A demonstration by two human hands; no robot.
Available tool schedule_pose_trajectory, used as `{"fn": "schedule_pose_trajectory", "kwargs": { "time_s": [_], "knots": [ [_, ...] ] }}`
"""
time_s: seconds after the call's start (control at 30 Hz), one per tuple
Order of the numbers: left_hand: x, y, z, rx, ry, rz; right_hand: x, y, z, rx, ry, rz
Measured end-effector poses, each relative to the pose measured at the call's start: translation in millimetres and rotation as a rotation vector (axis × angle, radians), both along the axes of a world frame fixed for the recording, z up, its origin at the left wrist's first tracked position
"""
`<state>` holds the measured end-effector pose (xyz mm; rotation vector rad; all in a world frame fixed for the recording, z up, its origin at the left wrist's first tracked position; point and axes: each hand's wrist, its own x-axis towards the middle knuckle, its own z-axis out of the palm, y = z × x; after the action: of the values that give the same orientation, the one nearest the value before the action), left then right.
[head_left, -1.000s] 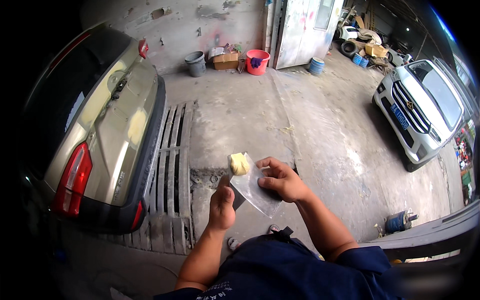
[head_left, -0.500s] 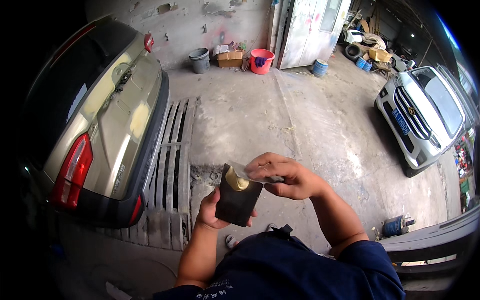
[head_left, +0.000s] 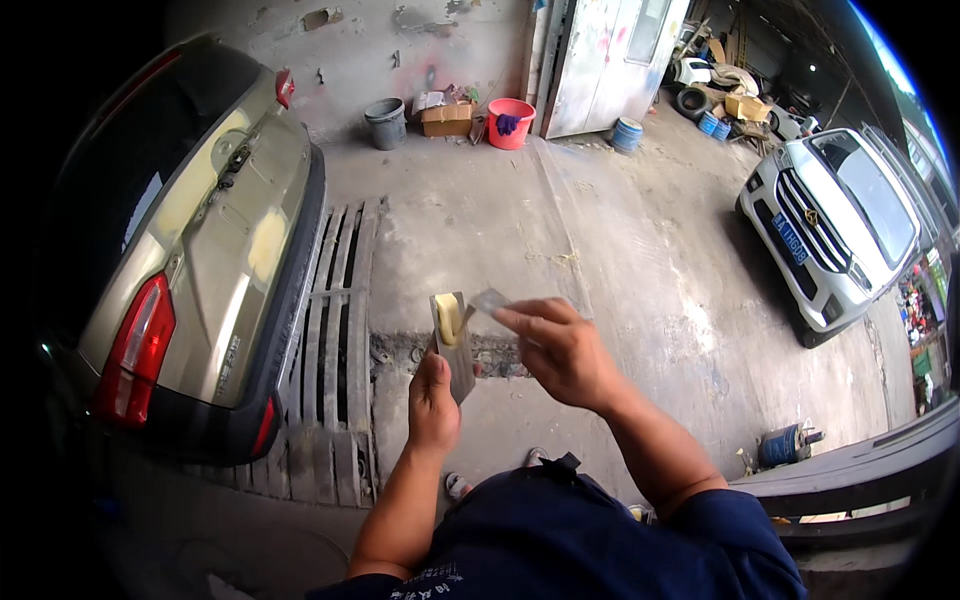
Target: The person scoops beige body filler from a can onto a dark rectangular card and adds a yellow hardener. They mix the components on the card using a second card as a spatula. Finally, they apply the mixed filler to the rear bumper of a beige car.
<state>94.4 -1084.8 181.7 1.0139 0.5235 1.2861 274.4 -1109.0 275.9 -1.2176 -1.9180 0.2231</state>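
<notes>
My left hand (head_left: 435, 400) grips a dark flat mixing board (head_left: 459, 372) by its lower edge, thumb on the near side. The board is tilted steeply, so its face shows narrow. A dollop of pale yellow body filler (head_left: 447, 318) sticks to its upper part. My right hand (head_left: 562, 350) is closed on a greyish scraper (head_left: 488, 300), fingers along its top. The scraper's blade is just right of the board's upper edge; whether they touch I cannot tell.
To the left stands a beige car (head_left: 245, 270) with yellowish filler patches on its tailgate, beside a floor grate (head_left: 335, 320). A white van (head_left: 840, 230) is at right. Along the back wall stand a grey bucket (head_left: 386, 128), a cardboard box (head_left: 447, 122) and a red bucket (head_left: 511, 135).
My left hand has turned the board from facing up to steeply tilted. My right hand has drawn the scraper off the filler, turning the blade upward. The filler's shape has changed.
</notes>
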Motion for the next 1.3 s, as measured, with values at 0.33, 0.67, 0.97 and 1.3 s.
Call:
{"fn": "schedule_pose_trajectory", "kwargs": {
  "time_s": [0.33, 0.67, 0.97, 1.3],
  "knots": [
    [-40, 7, 18, -0.367, -0.461, -0.758, 8, -5, 27, 0.112, -0.093, 0.364],
    [-41, 1, 20, -0.328, -0.576, -0.782, 39, 15, -14, -0.018, 0.090, 0.366],
    [-32, 11, 18, 0.213, 0.022, -0.098, -31, -7, -65, -0.847, 1.191, 0.347],
    [-109, 17, 25, -0.258, -0.146, -0.578, -33, 30, -9, -0.311, 0.903, 0.732]
  ]
}}
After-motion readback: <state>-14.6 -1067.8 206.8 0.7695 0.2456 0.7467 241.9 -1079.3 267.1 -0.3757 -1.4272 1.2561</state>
